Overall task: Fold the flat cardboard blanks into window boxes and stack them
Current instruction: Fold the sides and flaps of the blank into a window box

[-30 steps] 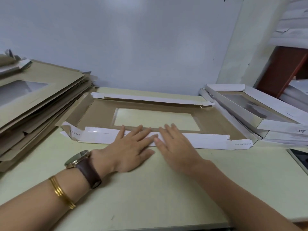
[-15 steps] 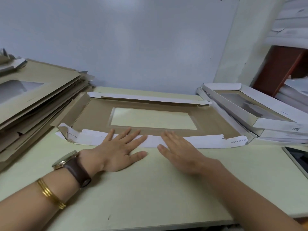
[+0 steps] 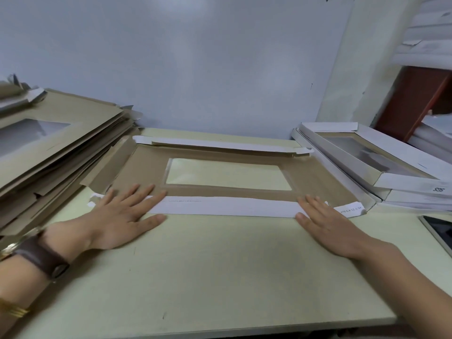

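Left hand (image 3: 122, 216), right hand (image 3: 327, 227) wider apart

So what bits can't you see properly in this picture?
All in the head view:
The tiny print at the right end of the white flap is too small and blurred to read.
The flap's left end is covered by the left hand.
The dark flat device is cut off by the right edge.
The pile of flat blanks runs off the left edge, so it can't be counted.

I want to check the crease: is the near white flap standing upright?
No, the near white flap lies flat along the near edge of the cardboard blank.
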Available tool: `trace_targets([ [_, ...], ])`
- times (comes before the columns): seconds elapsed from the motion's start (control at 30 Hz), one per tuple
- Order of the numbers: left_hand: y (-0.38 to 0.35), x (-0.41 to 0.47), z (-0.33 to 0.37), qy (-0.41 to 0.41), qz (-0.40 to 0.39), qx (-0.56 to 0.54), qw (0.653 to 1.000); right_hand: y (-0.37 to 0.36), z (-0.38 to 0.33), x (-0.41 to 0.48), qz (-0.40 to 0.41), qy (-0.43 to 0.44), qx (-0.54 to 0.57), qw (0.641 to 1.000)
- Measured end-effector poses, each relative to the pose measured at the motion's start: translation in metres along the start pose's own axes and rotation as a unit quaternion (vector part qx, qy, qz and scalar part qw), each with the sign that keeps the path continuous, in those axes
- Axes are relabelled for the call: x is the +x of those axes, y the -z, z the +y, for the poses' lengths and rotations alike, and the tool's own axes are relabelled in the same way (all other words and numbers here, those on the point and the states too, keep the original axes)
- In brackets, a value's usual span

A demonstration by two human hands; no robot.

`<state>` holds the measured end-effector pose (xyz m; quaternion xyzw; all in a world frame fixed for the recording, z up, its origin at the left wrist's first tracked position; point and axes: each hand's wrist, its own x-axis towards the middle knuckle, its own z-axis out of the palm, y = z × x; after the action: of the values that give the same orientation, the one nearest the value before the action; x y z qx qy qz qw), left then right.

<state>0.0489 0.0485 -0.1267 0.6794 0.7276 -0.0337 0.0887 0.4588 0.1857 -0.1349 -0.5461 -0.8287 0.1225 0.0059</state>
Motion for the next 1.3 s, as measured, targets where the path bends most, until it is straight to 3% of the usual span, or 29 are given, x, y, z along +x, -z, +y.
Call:
trace_targets([
  [0.37,-0.005,-0.005,-0.031,0.018,0.017,-0.047,0.999,0.007,0.022,-0.008,0.005,-0.044,0.003,0.999],
  [0.57,-0.004,-0.005,-0.039,0.047,0.042,-0.132,0.989,0.008,0.036,-0.010,0.010,-0.078,0.023,0.997],
  [0.83,-0.007,-0.003,-0.037,0.063,0.073,-0.107,0.990,0.005,0.041,-0.007,0.021,-0.077,0.017,0.997],
  [1.07,0.002,-0.010,-0.023,0.077,0.170,-0.164,0.969,0.013,0.038,-0.011,0.081,-0.014,0.076,0.994],
  [1.2,0.004,-0.013,-0.016,0.004,0.258,-0.088,0.962,0.017,0.025,-0.014,0.134,0.078,0.049,0.987],
  [1.3,0.002,-0.009,-0.011,-0.040,0.282,-0.025,0.958,0.013,0.017,-0.013,0.150,0.080,-0.006,0.985],
])
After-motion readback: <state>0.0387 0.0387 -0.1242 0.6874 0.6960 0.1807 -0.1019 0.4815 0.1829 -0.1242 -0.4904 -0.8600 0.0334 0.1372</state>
